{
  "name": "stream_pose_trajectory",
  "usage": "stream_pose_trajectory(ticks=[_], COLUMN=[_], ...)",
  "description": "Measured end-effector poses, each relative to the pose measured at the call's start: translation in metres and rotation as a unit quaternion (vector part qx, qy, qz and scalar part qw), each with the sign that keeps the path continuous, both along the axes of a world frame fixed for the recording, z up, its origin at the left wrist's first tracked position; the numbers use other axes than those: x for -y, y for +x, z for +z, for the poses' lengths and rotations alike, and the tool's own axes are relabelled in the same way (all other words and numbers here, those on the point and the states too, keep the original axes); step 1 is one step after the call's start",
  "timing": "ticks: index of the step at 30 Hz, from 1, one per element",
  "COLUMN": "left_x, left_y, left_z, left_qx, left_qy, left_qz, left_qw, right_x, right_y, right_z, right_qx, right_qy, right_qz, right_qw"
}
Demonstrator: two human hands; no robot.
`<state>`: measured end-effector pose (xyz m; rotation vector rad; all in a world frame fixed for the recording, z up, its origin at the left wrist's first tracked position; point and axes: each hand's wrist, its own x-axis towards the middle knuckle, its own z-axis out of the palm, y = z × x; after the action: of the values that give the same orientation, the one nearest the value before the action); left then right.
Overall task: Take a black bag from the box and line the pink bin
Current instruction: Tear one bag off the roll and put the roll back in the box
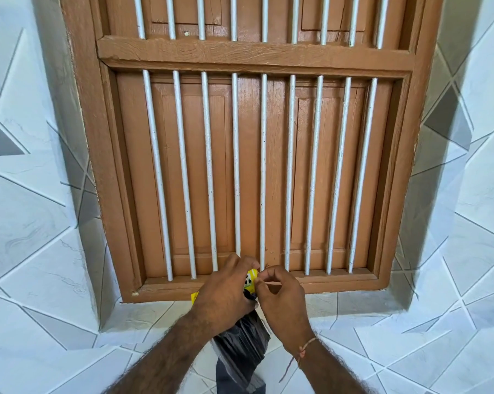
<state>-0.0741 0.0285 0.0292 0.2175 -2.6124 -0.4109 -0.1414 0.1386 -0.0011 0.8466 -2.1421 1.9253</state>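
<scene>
My left hand [225,294] wraps around a small yellow box [250,280], of which only a corner and a patch with black marks show. A black plastic bag [240,351] hangs from under the box, down between my forearms toward the bottom of the view. My right hand [282,297] is beside the left, its fingertips pinched at the box's right edge, where the black bag emerges. Both hands are in front of the window sill. The pink bin is not in view.
A brown wooden window frame [254,55] with shut shutters and white vertical bars [208,172] fills the view ahead. White tiled wall [26,223] with grey triangle patterns surrounds it, and a tiled ledge [353,311] lies under the sill.
</scene>
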Motion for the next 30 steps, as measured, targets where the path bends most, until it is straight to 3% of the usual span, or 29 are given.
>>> stream_pose_trajectory(ticks=[8,13,16,20,26,28,29,30], left_x=[0.001,0.015,0.036,0.059,0.071,0.071,0.070,0.070], left_y=[-0.002,0.013,0.032,0.056,0.071,0.073,0.074,0.075], left_z=[-0.001,-0.002,0.004,0.017,0.025,0.030,0.035,0.038], left_qx=[-0.020,-0.016,-0.061,-0.130,-0.211,-0.252,-0.266,-0.275], left_qy=[0.013,0.035,0.095,0.180,0.262,0.279,0.288,0.297], left_qz=[-0.005,0.027,0.075,0.113,0.148,0.162,0.168,0.170], left_qw=[1.000,0.999,0.991,0.968,0.930,0.912,0.905,0.898], right_x=[0.005,0.012,0.016,0.033,0.049,0.050,0.049,0.049], right_y=[-0.004,-0.035,-0.055,-0.072,-0.081,-0.066,-0.049,-0.024], right_z=[-0.002,-0.037,-0.050,-0.061,-0.074,-0.069,-0.064,-0.057], right_qx=[0.107,0.196,0.213,0.238,0.150,0.081,0.064,0.076], right_qy=[-0.067,-0.039,0.010,0.057,0.182,0.138,0.070,0.003], right_qz=[0.063,-0.051,-0.137,-0.161,-0.197,-0.226,-0.177,-0.068], right_qw=[0.990,0.978,0.967,0.956,0.952,0.961,0.980,0.995])
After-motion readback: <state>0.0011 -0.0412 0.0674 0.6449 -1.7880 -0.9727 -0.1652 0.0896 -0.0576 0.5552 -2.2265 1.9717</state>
